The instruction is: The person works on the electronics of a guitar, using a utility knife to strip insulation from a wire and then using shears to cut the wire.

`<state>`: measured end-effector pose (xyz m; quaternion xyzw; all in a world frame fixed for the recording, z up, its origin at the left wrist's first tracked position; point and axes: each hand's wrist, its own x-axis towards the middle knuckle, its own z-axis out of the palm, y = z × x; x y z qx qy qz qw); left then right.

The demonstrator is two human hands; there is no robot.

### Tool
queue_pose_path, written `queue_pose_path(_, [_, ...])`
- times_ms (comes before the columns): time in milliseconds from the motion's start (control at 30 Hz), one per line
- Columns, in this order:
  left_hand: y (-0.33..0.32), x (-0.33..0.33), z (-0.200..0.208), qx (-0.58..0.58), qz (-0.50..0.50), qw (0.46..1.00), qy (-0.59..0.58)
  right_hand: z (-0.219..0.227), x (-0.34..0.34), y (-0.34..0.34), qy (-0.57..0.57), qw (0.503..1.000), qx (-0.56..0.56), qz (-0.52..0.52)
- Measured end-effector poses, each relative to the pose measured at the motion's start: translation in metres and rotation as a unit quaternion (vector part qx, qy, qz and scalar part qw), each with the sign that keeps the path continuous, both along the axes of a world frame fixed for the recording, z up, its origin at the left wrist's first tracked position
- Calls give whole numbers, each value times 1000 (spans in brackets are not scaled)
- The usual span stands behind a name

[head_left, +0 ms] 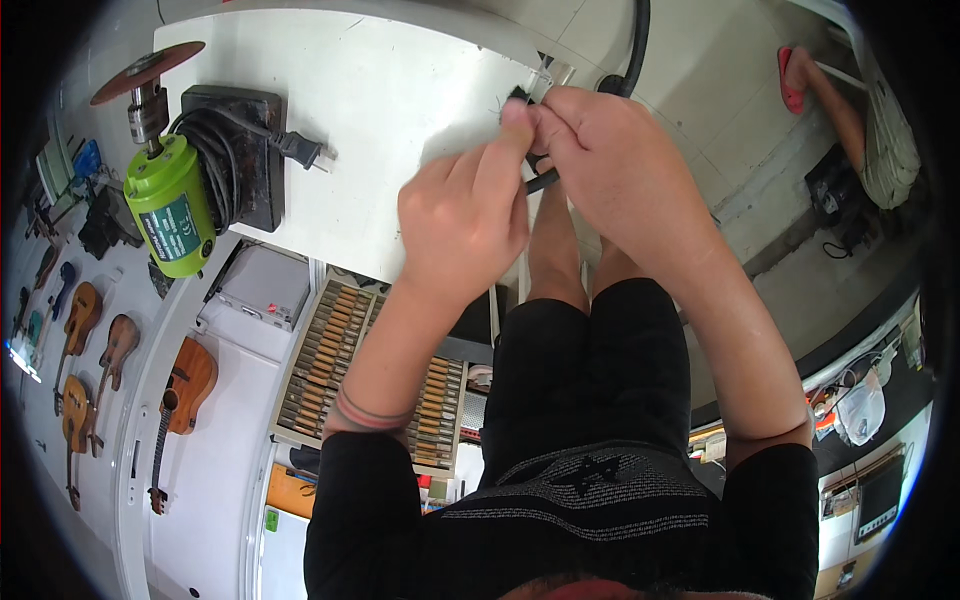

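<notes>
My left hand [465, 215] and my right hand [615, 150] meet at the right end of the white table [380, 90], fingertips together in a pinch. A small black scrap [519, 96] with frayed threads sticks out at the left fingertips. The right fingers are curled closed against the left ones, and what they hold is hidden. A thick black cord [641, 45] comes down from the top edge and passes behind my right hand. A short black length [542, 182] shows below the hands; I cannot tell whether it is the same cord.
At the table's left stands a green motor tool [172, 210] with a brown disc [147, 72], beside a black base [265, 160] with coiled cable and plug [303, 150]. Below are racks of wooden-handled tools [335, 350] and a small guitar [192, 385]. Another person's leg [835, 105] is at right.
</notes>
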<state>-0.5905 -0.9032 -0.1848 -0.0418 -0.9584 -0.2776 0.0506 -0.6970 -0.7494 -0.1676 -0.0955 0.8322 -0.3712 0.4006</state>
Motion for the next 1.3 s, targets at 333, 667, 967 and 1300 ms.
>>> queue_pose_path(333, [5, -6, 5, 17, 19, 999, -22, 6, -1, -3, -2, 1000, 18, -2])
queue_pose_path(667, [4, -2, 9, 41, 24, 998, -29, 5, 0, -2, -1, 1000, 18, -4])
queue_pose_path(967, [2, 6, 4, 22, 19, 999, -26, 2, 1, -1, -4, 1000, 20, -2])
queue_pose_path(1300, [4, 10, 2, 31, 46, 998, -18, 2, 0, -3, -4, 1000, 19, 14])
